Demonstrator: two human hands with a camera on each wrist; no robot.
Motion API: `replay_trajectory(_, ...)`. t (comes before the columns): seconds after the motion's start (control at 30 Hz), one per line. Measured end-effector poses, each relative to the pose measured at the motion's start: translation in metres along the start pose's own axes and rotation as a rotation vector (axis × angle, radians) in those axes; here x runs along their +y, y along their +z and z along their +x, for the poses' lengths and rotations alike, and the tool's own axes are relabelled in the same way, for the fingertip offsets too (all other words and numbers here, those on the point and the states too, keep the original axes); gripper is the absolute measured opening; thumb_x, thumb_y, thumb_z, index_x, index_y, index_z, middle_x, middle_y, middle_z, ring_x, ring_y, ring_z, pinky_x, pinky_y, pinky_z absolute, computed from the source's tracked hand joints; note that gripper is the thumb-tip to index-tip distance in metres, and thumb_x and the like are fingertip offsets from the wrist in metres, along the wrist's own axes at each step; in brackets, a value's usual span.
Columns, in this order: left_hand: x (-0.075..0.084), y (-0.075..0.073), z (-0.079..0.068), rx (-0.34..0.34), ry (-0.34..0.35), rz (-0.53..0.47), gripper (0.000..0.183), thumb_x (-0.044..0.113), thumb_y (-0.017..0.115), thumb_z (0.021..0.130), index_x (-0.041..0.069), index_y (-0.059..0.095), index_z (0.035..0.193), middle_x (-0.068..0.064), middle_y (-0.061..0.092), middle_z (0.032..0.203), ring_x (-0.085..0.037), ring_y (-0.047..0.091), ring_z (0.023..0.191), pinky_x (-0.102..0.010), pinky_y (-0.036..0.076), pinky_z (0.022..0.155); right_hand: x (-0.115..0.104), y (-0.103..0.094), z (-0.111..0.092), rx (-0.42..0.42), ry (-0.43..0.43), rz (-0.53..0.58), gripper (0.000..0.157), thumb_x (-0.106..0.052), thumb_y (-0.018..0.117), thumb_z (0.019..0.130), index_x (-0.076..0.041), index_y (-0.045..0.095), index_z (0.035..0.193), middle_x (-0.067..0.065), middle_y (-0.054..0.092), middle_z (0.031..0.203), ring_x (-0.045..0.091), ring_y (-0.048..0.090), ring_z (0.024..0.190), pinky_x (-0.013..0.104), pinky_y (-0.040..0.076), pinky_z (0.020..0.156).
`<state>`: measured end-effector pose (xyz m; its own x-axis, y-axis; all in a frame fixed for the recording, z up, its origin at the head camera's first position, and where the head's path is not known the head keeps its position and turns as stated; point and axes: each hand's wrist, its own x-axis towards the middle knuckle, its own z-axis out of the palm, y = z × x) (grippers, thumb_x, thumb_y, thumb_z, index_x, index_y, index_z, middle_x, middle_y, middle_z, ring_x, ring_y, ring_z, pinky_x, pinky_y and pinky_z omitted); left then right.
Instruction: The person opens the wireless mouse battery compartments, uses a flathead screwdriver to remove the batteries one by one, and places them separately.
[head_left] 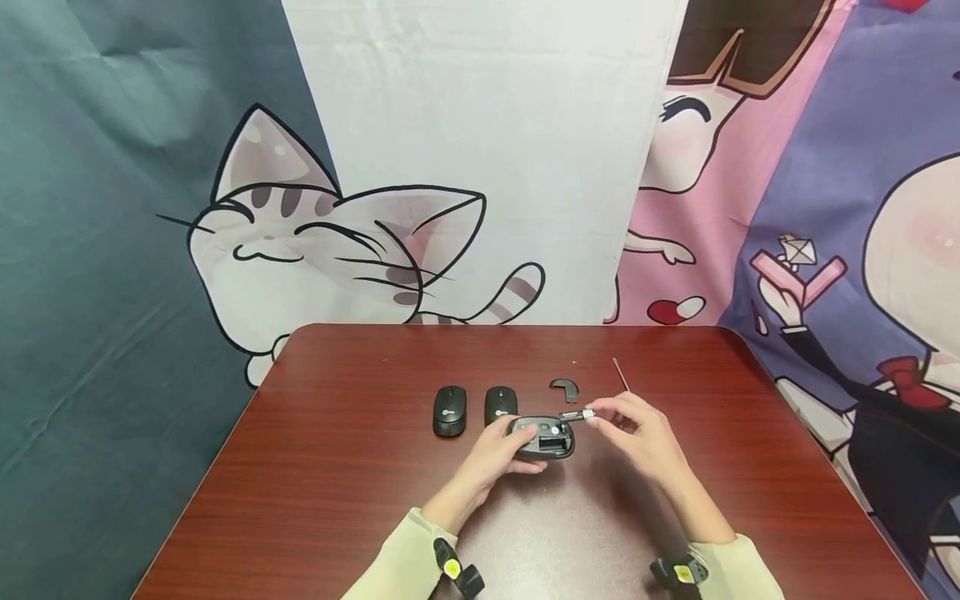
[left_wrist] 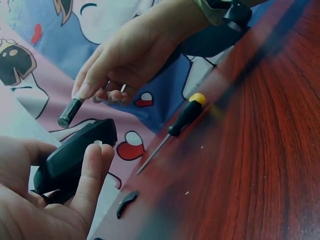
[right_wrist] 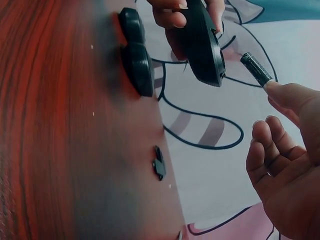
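My left hand [head_left: 489,457] grips a black computer mouse [head_left: 534,450], held underside up above the table. Its battery compartment [head_left: 553,443] is uncovered, facing the head camera. Between thumb and fingertips, my right hand [head_left: 637,429] pinches a small dark battery [head_left: 576,415] by one end. The battery's free end points at the mouse and overlaps its edge in the head view; in the right wrist view a gap shows between the battery [right_wrist: 256,69] and the mouse [right_wrist: 202,47].
Two more black mice, one at the left [head_left: 449,411] and one [head_left: 500,403] behind my left hand, stand on the brown table [head_left: 337,467]. A curved black cover [head_left: 566,389] lies beyond the battery. A screwdriver [left_wrist: 185,117] with a black and yellow handle lies near my right hand.
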<state>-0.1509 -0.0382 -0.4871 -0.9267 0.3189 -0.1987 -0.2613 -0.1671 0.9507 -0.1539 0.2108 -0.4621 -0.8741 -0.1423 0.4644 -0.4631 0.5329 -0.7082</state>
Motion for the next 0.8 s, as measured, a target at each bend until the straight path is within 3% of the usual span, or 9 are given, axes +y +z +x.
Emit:
replay_trajectory(0.33, -0.012, 0.010, 0.017, 0.037, -0.038, 0.046, 0.043, 0.011, 0.055, 0.095, -0.008, 0.049, 0.133, -0.023, 0.070, 0.099, -0.038, 0.075, 0.077, -0.037, 0.064, 0.070, 0.018, -0.008, 0.014, -0.026, 0.152, -0.040, 0.019, -0.029, 0.080, 0.089, -0.025, 0.075, 0.107, -0.007, 0.065, 0.090, 0.013, 0.056, 0.079, 0.023, 0.048, 0.064)
replay_trajectory(0.8, -0.029, 0.021, 0.036, 0.025, -0.036, 0.023, 0.037, 0.009, 0.058, 0.097, -0.012, 0.048, 0.126, -0.024, 0.069, 0.099, -0.043, 0.074, 0.080, -0.036, 0.064, 0.070, 0.049, -0.010, 0.042, -0.099, 0.301, -0.058, 0.034, -0.043, 0.073, 0.092, -0.018, 0.074, 0.115, 0.006, 0.071, 0.111, 0.024, 0.061, 0.095, 0.032, 0.055, 0.078)
